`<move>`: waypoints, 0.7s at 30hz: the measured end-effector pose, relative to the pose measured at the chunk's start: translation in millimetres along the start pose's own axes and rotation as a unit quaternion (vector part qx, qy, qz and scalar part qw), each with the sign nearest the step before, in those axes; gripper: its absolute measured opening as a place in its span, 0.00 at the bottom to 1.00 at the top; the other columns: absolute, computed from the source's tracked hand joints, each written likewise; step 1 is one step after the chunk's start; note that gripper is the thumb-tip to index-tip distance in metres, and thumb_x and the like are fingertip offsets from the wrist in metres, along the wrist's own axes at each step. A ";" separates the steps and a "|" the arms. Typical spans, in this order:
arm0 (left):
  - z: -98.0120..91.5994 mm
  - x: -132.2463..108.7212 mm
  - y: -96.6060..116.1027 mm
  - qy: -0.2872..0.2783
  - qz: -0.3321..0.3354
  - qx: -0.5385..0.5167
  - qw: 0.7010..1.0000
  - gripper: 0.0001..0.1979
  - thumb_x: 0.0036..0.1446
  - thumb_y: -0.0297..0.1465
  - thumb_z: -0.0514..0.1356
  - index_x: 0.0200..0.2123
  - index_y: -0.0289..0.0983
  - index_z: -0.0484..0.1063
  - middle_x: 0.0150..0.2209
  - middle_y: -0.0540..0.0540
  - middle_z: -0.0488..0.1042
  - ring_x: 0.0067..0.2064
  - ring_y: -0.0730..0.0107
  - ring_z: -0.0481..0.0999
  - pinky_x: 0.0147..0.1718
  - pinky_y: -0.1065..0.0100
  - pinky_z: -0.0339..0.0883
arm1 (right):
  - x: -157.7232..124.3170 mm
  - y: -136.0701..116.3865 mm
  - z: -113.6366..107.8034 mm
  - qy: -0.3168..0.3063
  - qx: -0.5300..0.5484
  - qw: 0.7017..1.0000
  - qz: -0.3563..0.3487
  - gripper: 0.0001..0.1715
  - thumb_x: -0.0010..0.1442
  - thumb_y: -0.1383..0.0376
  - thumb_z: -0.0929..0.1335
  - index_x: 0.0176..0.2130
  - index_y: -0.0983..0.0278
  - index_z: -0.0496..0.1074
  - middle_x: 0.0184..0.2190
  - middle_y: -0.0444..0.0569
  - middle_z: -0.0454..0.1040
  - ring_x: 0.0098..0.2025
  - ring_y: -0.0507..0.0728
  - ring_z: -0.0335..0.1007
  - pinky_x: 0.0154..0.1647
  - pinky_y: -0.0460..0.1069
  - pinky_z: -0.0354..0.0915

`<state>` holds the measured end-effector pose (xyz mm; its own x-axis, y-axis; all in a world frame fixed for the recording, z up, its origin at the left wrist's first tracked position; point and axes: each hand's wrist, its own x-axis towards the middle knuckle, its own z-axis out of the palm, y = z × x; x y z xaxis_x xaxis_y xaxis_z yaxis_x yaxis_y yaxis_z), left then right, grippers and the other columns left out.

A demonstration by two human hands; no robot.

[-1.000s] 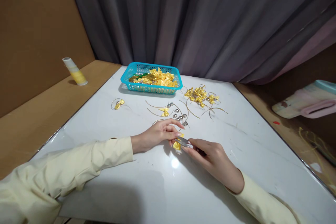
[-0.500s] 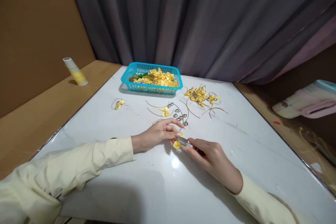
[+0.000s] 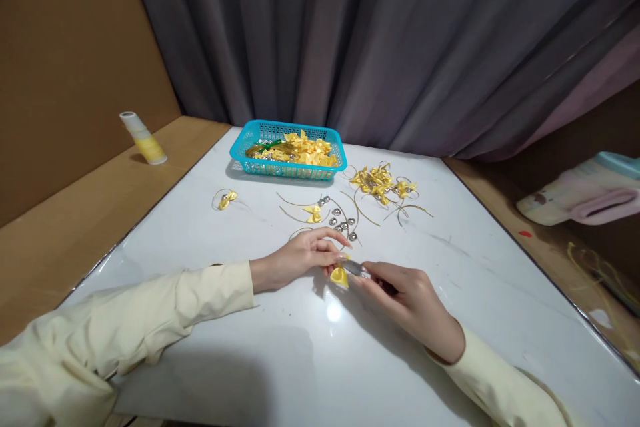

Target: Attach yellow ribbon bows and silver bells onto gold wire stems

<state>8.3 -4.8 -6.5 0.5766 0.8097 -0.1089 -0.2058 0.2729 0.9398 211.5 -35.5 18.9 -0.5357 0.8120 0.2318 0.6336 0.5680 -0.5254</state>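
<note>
1. Head view, background: dark curtain across the upper frame; white glossy table below it, its side edges running diagonally to lower left and lower right.
2. Centre: left hand has thumb and fingers pinched together at a small yellow bow, which hangs just below the fingertips. Exact contact is partly hidden.
3. Right of centre: right hand closes thumb and fingers around a grey metal tool. Its tip reaches the upper part of the bow, beside the left fingertips; whether it bites on anything is too small to tell.
4. Risk, my judgement: the tool could slip off and nip a left fingertip, since the two lie so close. Satin looks slick; a loose pinch could let the bow twist or drop.
5. Second risk: silver beads and curved wires lie just above the left hand; a forward sweep could scatter or snag them.
6. Edges and room: upper side is crowded, with the blue basket at upper centre and the bow pile right of it. Easiest travel looks to be toward lower centre, between the forearms. Table edges lie well apart from both hands.
</note>
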 end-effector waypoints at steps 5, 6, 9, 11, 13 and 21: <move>-0.1 0.4 0.7 0.001 -0.006 -0.013 1.000 0.13 0.52 0.31 0.62 0.41 0.35 0.68 0.27 0.51 0.67 0.25 0.78 0.67 0.26 0.74 0.58 | 3.6 -0.2 -12.6 0.024 0.004 0.999 0.046 0.20 0.60 0.55 0.63 0.25 0.67 0.69 0.17 0.40 0.57 0.21 0.47 0.48 0.21 0.42 0.52; -0.2 0.6 0.8 0.001 -0.006 -0.012 1.000 0.13 0.52 0.31 0.62 0.41 0.35 0.68 0.27 0.51 0.67 0.25 0.79 0.66 0.25 0.75 0.58 | 4.8 1.2 -15.1 0.030 0.005 0.998 0.053 0.20 0.60 0.55 0.63 0.25 0.67 0.69 0.17 0.40 0.56 0.21 0.47 0.48 0.21 0.42 0.52; 0.0 1.1 1.4 0.005 -0.001 -0.004 1.000 0.13 0.52 0.31 0.62 0.42 0.34 0.68 0.25 0.52 0.66 0.23 0.80 0.64 0.20 0.77 0.54 | 8.7 13.1 -20.5 0.067 -0.009 0.994 0.088 0.22 0.59 0.52 0.62 0.26 0.66 0.69 0.17 0.40 0.56 0.20 0.47 0.47 0.20 0.43 0.51; 0.8 1.1 2.5 0.008 0.001 0.003 1.000 0.14 0.52 0.32 0.62 0.42 0.34 0.69 0.22 0.53 0.66 0.21 0.82 0.62 0.17 0.78 0.50 | 11.2 27.6 -21.8 0.093 -0.048 0.988 0.111 0.23 0.59 0.51 0.61 0.26 0.66 0.69 0.16 0.40 0.56 0.20 0.48 0.47 0.20 0.43 0.50; 2.2 0.8 4.2 0.008 -0.005 0.007 1.000 0.14 0.53 0.33 0.62 0.42 0.33 0.69 0.20 0.53 0.66 0.18 0.83 0.60 0.16 0.78 0.48 | 13.1 44.4 -20.9 0.101 -0.113 0.981 0.124 0.24 0.60 0.51 0.60 0.25 0.65 0.67 0.15 0.41 0.57 0.19 0.48 0.48 0.21 0.44 0.51; 3.6 1.5 5.0 0.025 -0.048 -0.005 0.999 0.14 0.47 0.33 0.66 0.35 0.30 0.72 0.25 0.46 0.74 0.20 0.80 0.68 0.13 0.79 0.50 | 15.5 71.6 -12.0 0.025 -0.325 0.925 0.194 0.19 0.63 0.54 0.59 0.36 0.64 0.70 0.28 0.51 0.73 0.27 0.56 0.67 0.24 0.47 0.50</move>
<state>11.0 -4.0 -0.8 0.5544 0.8039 -0.2151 -0.1597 0.3565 0.9205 255.2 19.3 -5.3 -0.1818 0.9676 0.1753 0.9833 0.1807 0.0224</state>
